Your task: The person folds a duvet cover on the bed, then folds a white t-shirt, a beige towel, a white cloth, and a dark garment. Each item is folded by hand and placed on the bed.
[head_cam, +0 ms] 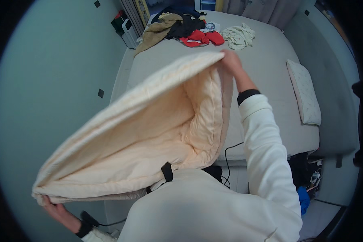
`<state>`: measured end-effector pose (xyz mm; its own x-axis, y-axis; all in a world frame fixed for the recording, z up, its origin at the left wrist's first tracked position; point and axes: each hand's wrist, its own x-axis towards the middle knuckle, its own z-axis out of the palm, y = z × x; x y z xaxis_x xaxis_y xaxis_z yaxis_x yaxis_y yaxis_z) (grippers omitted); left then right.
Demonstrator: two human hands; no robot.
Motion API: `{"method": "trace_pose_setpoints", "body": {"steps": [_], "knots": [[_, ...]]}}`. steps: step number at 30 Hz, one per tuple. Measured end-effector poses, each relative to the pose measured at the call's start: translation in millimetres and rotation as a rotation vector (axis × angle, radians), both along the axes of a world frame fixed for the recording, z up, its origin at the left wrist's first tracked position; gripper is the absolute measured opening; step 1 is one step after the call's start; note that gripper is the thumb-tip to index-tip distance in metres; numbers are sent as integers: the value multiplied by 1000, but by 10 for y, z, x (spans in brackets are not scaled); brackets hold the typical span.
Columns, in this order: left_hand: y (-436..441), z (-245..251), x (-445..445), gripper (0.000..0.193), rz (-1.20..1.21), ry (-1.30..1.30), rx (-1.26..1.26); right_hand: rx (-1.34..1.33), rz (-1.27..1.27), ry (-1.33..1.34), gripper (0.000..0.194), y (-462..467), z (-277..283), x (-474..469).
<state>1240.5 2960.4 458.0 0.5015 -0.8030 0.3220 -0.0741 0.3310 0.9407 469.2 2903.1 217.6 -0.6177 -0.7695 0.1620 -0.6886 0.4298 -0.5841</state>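
Observation:
A thick cream-coloured quilt (133, 133) hangs between my two arms, its upper edge raised and its folds opening towards me. My right hand (231, 62) grips one corner, held up above the mattress. At the lower left, my left hand (56, 210) holds the opposite corner near the wall; its fingers are partly hidden under the fabric. The near side of the quilt rests against or close to my white top. Behind it lies a bed with a pale fitted sheet (269, 69), partly covered from view by the quilt.
Several clothes, including a red garment (202, 37) and a brown one (158, 31), are heaped at the bed's far end beside a crumpled pale cloth (239, 35). A pillow (304, 92) leans near the grey headboard (329, 90). A black cable (227, 154) runs down the bedside.

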Motion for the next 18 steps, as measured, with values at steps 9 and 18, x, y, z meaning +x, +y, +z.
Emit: {"method": "trace_pose_setpoints", "body": {"steps": [9, 18], "knots": [[-112, -234, -126, 41, 50, -122, 144, -36, 111, -394, 63, -3, -619, 358], [-139, -582, -230, 37, 104, -123, 176, -339, -385, -438, 59, 1392, -1219, 1316]]}}
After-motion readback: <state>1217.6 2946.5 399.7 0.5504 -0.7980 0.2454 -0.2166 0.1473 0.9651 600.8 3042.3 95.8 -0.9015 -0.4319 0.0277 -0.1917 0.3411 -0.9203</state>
